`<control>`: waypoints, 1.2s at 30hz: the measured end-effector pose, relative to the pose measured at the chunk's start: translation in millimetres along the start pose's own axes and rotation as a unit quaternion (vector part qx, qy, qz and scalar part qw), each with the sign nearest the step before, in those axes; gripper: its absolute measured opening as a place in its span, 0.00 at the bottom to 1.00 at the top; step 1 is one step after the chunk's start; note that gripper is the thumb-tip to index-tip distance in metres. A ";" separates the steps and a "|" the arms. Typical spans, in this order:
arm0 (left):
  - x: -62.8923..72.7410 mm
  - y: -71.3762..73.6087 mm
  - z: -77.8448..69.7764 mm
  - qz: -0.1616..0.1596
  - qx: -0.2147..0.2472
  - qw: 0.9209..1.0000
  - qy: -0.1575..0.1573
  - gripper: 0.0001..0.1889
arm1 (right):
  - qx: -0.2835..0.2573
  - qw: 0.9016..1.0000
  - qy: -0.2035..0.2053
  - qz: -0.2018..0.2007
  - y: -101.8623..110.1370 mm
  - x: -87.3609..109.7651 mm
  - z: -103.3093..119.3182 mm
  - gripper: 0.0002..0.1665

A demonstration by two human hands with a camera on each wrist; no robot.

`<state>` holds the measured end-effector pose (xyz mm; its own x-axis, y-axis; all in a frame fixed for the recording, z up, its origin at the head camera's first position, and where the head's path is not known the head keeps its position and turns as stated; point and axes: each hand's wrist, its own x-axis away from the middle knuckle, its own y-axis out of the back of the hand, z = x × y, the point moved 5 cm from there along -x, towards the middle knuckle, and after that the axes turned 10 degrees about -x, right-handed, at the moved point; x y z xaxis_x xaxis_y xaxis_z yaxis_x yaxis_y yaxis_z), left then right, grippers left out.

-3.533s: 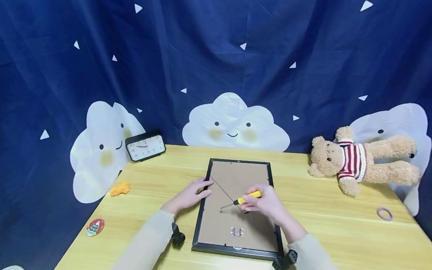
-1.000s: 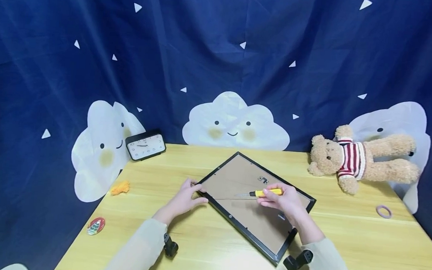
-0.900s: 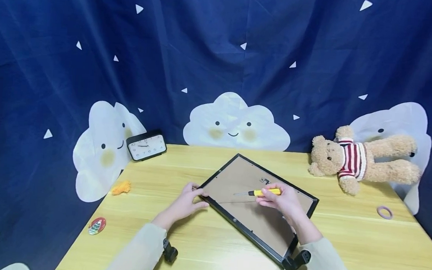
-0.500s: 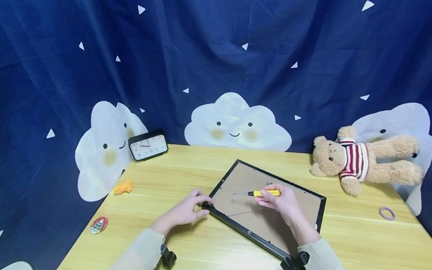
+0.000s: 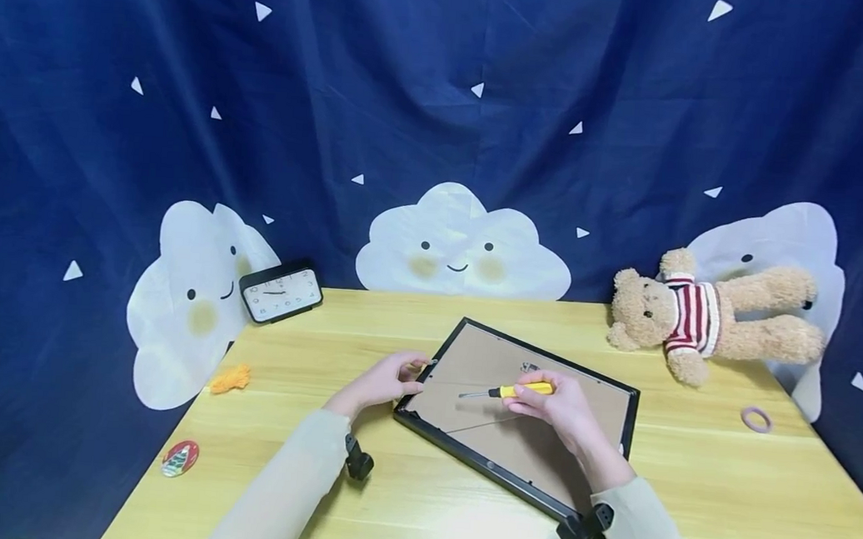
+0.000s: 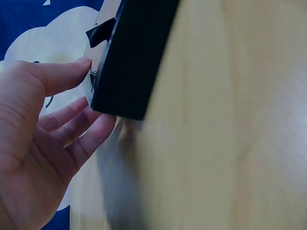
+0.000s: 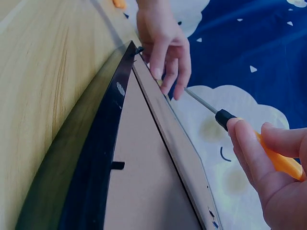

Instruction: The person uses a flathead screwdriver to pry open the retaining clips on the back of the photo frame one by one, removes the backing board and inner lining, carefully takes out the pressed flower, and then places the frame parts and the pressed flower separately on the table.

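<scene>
A black picture frame [image 5: 493, 467] lies face down and slantwise on the table, its brown backing board [image 5: 482, 348] upward. A small metal hanger [image 5: 528, 366] shows on the board. My left hand [image 5: 378, 383] grips the frame's left short side near the near-left corner; in the left wrist view the thumb is over the back and the fingers reach beneath the edge. A bent black tab [image 6: 101, 32] sticks up close to the thumb. Above the board, my right hand [image 5: 568, 413] holds a yellow-handled screwdriver [image 5: 536, 388], its shaft pointing left.
A black alarm clock [image 5: 281, 292] stands at the back left. Orange yarn [image 5: 231, 378] and a round Christmas-tree badge [image 5: 180, 458] lie along the left edge. On the right are a teddy bear [image 5: 699, 317] and a purple ring [image 5: 756, 420]. A dark blue curtain [image 5: 482, 81] hangs behind.
The frame has been turned from upright to slanted. In the last half second my left hand has shifted from the corner up along the short side. The right hand keeps holding the screwdriver.
</scene>
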<state>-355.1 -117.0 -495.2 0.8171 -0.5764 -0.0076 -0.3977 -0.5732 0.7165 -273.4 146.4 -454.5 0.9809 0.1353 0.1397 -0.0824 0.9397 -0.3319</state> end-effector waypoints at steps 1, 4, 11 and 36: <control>-3.0 0.0 1.0 0.004 0.006 1.000 0.006 0.25 | -0.001 1.000 0.000 0.001 0.2 -0.3 -0.1 0.20; -11.5 -1.2 4.0 0.019 0.013 0.999 0.030 0.24 | -0.003 1.000 -0.003 0.007 0.5 -1.1 -0.8 0.21; -16.6 -2.2 5.8 0.035 0.036 0.996 0.070 0.20 | -0.003 1.000 -0.007 0.019 -0.6 0.3 -1.5 0.17; 36.0 -24.8 -2.3 0.027 0.165 0.977 0.133 0.24 | 0.013 1.000 -0.007 0.002 3.6 1.2 -8.5 0.20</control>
<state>-314.9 -122.2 -511.6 0.8530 -0.4650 0.2371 -0.5208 -0.7272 0.4471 -271.0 147.3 -463.5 0.9779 0.1437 0.1517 -0.0912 0.9467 -0.3091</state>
